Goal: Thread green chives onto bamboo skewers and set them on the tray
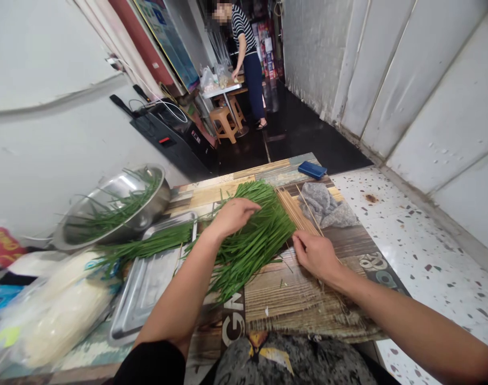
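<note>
A broad pile of green garlic chives [255, 240] lies across the patterned tabletop [284, 299]. My left hand [236, 215] is over the pile's upper part, fingers bent and close together; whatever is between them is hidden. At the pile's right edge, my right hand [316, 255] is closed in a pinch, its fingertips beside the cut ends. What it pinches is too thin to make out. Beside that hand lies a bundle of thin wooden skewers [292, 209], with one skewer [308, 206] apart from the rest.
Left of the pile are a metal tray [149, 286] with more chives, a steel bowl [153, 206] of chives and a plastic bag of pale food [71, 305]. A grey cloth [324, 206] and blue box [312, 170] lie right. A person [249, 59] stands at a far table.
</note>
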The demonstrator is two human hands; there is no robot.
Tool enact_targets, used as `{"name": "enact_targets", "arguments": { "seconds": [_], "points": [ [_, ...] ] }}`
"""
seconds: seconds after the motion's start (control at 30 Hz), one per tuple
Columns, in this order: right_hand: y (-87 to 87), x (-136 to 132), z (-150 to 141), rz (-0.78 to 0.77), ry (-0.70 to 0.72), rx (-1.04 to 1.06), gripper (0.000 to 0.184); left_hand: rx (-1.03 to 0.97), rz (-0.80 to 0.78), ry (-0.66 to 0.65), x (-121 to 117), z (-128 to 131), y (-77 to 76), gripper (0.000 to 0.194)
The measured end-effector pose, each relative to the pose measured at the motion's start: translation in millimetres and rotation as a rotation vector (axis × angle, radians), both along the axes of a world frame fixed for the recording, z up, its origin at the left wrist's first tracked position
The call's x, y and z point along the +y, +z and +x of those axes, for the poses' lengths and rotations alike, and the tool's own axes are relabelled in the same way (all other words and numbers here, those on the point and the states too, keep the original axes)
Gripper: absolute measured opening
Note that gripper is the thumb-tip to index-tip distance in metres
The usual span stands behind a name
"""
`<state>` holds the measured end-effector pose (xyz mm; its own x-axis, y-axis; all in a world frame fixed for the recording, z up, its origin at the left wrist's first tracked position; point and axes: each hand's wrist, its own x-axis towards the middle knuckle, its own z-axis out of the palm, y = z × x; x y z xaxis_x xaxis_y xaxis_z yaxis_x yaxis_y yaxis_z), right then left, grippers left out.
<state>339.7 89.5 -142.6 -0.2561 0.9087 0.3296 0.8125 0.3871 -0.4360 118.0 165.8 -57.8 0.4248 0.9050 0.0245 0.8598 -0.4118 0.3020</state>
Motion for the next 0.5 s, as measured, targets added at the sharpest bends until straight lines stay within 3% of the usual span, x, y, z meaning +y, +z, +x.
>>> {"name": "enact_targets", "arguments": {
  "seconds": [0.1,0.27,0.5],
  "points": [
    [-0.4,-0.1,0.6,-0.003,0.008,0.010,0.029,0.083,-0.042,-0.136,-1.6,0.5,1.3,0.029],
    [-0.5,-0.1,0.8,-0.007,0.020,0.018,0.030,0.117,-0.077,-0.135,-2.5,6.1,-1.9,0.026],
    [0.2,-0.5,0.1,-0.020,-0.001,0.019,0.029,0.064,0.028,0.109,3.3,3.3,-4.6,0.016]
  ]
}}
